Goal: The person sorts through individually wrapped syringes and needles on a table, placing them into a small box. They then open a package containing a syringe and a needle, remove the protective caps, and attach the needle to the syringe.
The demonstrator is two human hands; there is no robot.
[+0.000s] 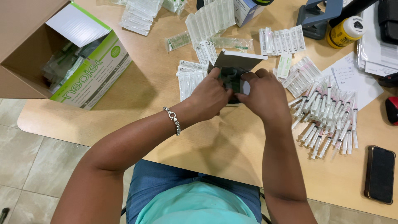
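Your left hand and right hand both pinch a small dark box with its flap open, held just above the wooden table. Keep it steady and level, clear of the capped syringes heaped just right.

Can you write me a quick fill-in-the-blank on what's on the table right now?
1. Both hands, left hand and right hand, grip a small dark ____ with its flap open.
2. The bracelet sits on the ____ wrist.
3. The pile of syringes lies to the person's ____.
4. The phone lies with its screen ____.

Missing words: box; left; right; dark
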